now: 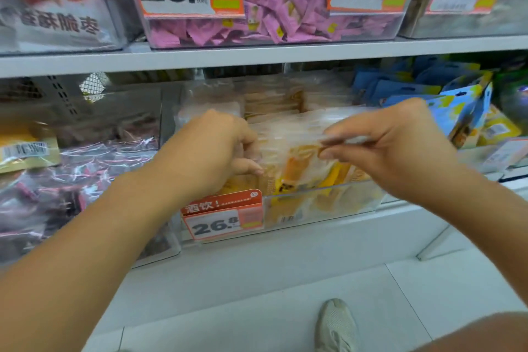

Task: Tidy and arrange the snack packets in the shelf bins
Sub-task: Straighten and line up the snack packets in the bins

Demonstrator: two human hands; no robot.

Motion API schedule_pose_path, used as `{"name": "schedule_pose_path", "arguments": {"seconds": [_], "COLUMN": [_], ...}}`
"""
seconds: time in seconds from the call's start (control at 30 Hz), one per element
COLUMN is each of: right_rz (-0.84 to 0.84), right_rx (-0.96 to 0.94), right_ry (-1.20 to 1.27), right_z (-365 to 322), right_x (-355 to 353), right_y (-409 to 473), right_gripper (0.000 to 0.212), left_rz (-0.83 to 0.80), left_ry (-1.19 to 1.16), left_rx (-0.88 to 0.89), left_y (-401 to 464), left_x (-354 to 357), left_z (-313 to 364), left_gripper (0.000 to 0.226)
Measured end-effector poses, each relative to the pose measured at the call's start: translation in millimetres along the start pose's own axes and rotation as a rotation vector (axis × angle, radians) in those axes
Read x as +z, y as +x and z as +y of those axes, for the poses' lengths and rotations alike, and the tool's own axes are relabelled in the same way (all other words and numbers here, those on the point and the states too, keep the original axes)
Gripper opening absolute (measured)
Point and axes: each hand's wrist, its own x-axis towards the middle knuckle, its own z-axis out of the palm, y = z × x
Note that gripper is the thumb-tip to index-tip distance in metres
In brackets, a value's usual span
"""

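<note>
A clear plastic bin [323, 208] on the lower shelf holds several orange and yellow snack packets [297, 163] in see-through wrappers. My left hand [211, 148] reaches into the bin's left side, its fingers curled round the packets there. My right hand [394, 146] pinches the top edge of a blurred clear-wrapped packet [303, 131] above the bin, between thumb and fingers. A red price tag [225, 216] reading 26.8 hangs on the bin's front.
Left of the bin lie dark red packets [71, 180] in another bin. Blue packets [440, 97] fill the bin to the right. The upper shelf [257, 56] carries a bin of pink packets [274, 11]. White floor and my shoe [335, 326] lie below.
</note>
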Motion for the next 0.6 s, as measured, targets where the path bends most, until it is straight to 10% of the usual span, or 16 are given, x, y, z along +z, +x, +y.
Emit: {"name": "schedule_pose_path", "arguments": {"seconds": [0.6], "right_rz": [-0.632], "right_rx": [0.420], "right_ry": [-0.383], "right_z": [-23.1], "right_x": [40.5], "right_y": [30.6], "right_gripper": [0.014], "left_rz": [-0.065], "left_ry": [0.159], "left_rx": [-0.010], "left_y": [-16.7], "left_x": [-5.1], "left_z": [-1.5], "left_gripper": [0.042]}}
